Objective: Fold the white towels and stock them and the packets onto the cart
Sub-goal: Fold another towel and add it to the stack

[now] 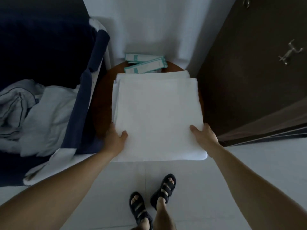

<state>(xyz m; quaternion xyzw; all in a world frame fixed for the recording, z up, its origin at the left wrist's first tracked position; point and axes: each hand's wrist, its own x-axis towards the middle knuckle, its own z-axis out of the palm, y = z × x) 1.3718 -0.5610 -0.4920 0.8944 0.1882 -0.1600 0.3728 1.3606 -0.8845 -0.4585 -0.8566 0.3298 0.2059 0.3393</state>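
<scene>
1. Towels (157,113), folded and stacked, lie on the round counter (99,103) between the fingers; packets (144,63) sit beyond them.
2. Left hand (115,138) and right hand (205,136) clamp the near corners, thumbs on top.
3. Soft, saggy stack: it likely needs support underneath.

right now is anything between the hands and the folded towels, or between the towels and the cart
Nothing: the left hand and right hand grip the folded towels at their near corners, thumbs on top. No cart is in view, so that path cannot be judged.
</scene>
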